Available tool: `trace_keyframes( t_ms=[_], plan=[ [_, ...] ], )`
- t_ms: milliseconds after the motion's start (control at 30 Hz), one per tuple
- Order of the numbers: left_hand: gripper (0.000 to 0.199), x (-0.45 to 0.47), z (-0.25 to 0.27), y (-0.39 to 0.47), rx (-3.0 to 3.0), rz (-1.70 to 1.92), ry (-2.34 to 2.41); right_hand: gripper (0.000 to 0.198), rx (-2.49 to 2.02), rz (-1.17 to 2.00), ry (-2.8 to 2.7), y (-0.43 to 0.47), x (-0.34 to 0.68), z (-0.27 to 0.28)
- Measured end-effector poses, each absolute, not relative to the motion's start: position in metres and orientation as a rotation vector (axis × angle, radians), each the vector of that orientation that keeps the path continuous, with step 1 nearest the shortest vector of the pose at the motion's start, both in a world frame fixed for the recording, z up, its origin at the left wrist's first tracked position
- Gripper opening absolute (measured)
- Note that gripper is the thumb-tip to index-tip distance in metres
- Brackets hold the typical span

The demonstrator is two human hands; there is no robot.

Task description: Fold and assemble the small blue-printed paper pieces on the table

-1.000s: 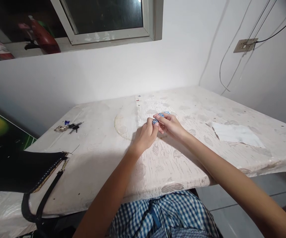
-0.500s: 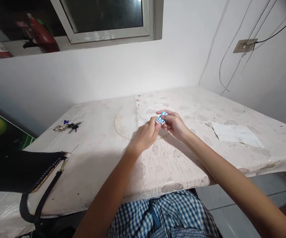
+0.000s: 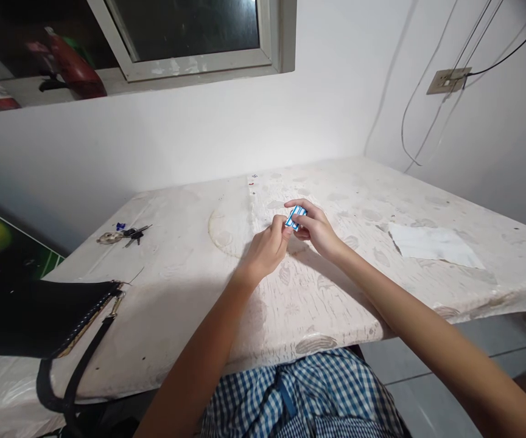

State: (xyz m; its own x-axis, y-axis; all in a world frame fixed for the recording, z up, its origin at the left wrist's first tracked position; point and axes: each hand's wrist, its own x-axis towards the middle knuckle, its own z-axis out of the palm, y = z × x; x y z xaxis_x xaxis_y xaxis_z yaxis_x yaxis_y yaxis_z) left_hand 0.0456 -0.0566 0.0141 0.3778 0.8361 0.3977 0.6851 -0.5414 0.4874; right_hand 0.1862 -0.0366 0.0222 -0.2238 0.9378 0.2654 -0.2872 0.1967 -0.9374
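A small blue-and-white printed packet (image 3: 296,216), rectangular and about finger-long, is held above the middle of the table. My left hand (image 3: 270,244) pinches its near left side between thumb and bent fingers. My right hand (image 3: 316,228) also grips it, with one finger lying across the printed face and another stretched out past the far edge. The fingers partly cover the packet, so its exact kind cannot be made out. Below both hands is the pale patterned tablecloth (image 3: 299,322).
On the left lie a bunch of keys (image 3: 136,233) and a black bag (image 3: 30,313) with its strap hanging over the table edge. A white paper sheet (image 3: 434,244) rests at the right. A wall socket (image 3: 448,81) with cables and a bottle (image 3: 75,67) on the windowsill are behind.
Both hands stay almost in place with the packet between them. The right hand's fingers have shifted slightly left, and the packet is turned a little.
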Motion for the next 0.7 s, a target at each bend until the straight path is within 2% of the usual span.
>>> trace_keyframes(
  t_ms=[467,700],
  plan=[
    [0.028,0.043,0.014,-0.055,2.513,0.869,1.439,0.022,-0.691,1.295,-1.345,-0.036,0.185,0.019],
    [0.027,0.047,0.014,-0.055,2.686,0.762,1.652,0.02,-0.815,0.988,-1.427,-0.03,0.181,0.008]
  ],
)
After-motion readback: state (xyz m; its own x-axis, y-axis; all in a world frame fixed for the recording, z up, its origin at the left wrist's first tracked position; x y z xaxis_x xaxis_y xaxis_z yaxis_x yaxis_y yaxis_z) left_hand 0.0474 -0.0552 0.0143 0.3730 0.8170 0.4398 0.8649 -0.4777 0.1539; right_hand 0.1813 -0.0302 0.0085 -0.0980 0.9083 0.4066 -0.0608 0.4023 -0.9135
